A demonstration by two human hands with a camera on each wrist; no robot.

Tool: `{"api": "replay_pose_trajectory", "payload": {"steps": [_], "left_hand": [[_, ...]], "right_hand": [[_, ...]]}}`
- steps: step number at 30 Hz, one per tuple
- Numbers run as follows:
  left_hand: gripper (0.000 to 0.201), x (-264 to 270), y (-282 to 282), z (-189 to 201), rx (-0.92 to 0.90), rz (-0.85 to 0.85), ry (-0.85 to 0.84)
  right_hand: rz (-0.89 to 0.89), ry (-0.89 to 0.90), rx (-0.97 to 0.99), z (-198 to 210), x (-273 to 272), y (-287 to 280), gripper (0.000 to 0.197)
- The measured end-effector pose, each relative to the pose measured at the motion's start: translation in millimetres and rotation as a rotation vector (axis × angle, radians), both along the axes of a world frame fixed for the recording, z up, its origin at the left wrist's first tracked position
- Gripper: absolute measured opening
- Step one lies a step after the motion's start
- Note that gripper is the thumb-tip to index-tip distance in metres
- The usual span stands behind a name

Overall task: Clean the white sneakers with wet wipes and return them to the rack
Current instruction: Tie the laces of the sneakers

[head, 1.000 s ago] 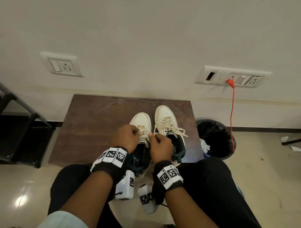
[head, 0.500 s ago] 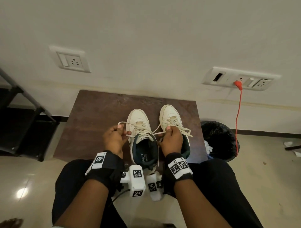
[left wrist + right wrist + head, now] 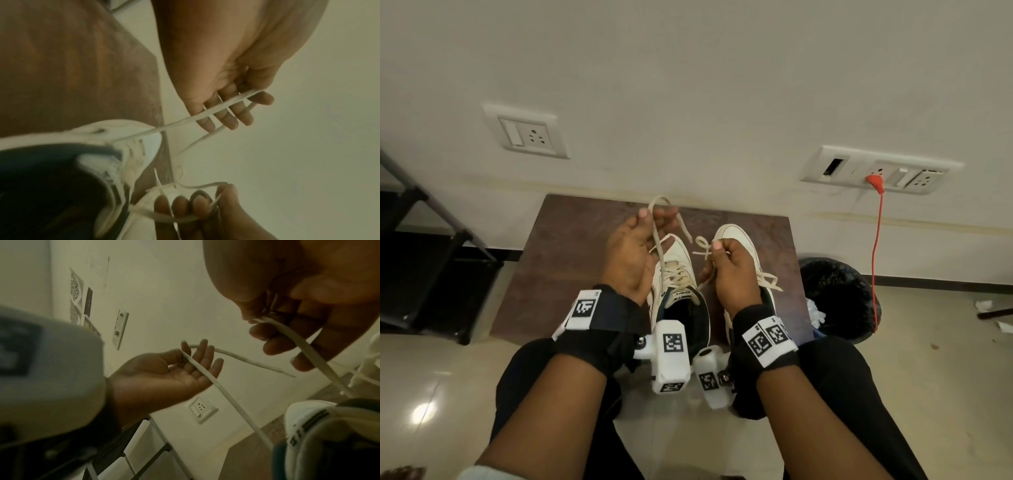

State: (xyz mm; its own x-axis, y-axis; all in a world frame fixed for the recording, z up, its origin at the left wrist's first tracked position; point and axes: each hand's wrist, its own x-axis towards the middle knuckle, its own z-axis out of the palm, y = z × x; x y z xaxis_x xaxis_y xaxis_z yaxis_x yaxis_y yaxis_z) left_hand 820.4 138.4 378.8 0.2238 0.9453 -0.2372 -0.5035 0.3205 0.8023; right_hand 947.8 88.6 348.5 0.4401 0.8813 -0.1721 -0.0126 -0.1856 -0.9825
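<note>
I see both white sneakers (image 3: 674,274) side by side on the brown table (image 3: 571,260), rack (image 3: 431,260) at left. Half a second ago my hands pulled the laces sideways and low; now the left hand (image 3: 633,253) is up, thumb pinching a lace (image 3: 659,236) across loose fingers, the right hand (image 3: 729,270) curled round the other end. Tying seems underway. The wall is close behind the table; free room lies toward me.
</note>
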Motion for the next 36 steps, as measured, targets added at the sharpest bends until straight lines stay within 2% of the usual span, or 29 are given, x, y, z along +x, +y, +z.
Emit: {"api": "replay_pose_trajectory", "payload": {"steps": [4,7,9,11,12,15,17,19,22,27,29,32,34,36], "left_hand": [[0.022,7,11,21,0.218,-0.104,0.307],[0.021,14,15,25,0.386,-0.311,0.609],[0.020,17,15,30,0.463,-0.438,0.726],[0.020,17,15,33,0.514,-0.480,0.783],[0.022,15,16,32,0.525,-0.484,0.814],[0.042,4,17,23,0.458,-0.536,0.909],[0.052,-6,13,16,0.362,-0.580,0.973],[0.052,-15,8,10,0.240,-0.572,0.923],[0.035,-23,-1,2,0.064,-0.554,0.735],[0.002,-23,-8,-15,0.193,-0.492,0.762],[0.008,-19,-8,-18,0.214,-0.420,0.800],[0.010,-14,-9,-20,0.241,-0.341,0.848],[0.017,-11,-10,-17,0.218,-0.298,0.745],[0.027,-8,-11,-13,0.149,-0.230,0.549]], "right_hand": [[0.147,-0.062,-0.016,10,-1,3,0.017],[0.372,-0.113,-0.029,25,-4,6,0.019],[0.434,-0.225,0.001,32,-5,10,0.012],[0.457,-0.287,0.018,38,-6,13,0.009],[0.473,-0.299,0.012,42,-6,13,0.011],[0.477,-0.335,-0.029,45,-2,12,0.045],[0.453,-0.380,-0.060,43,1,11,0.047],[0.406,-0.418,-0.076,39,4,14,0.042],[0.333,-0.481,-0.064,36,5,17,0.043],[0.337,-0.500,-0.054,38,3,19,0.031],[0.336,-0.492,-0.040,41,2,17,0.024],[0.332,-0.515,0.004,44,3,14,0.028],[0.315,-0.506,0.014,44,2,14,0.028],[0.293,-0.476,0.010,44,2,14,0.028]]}}
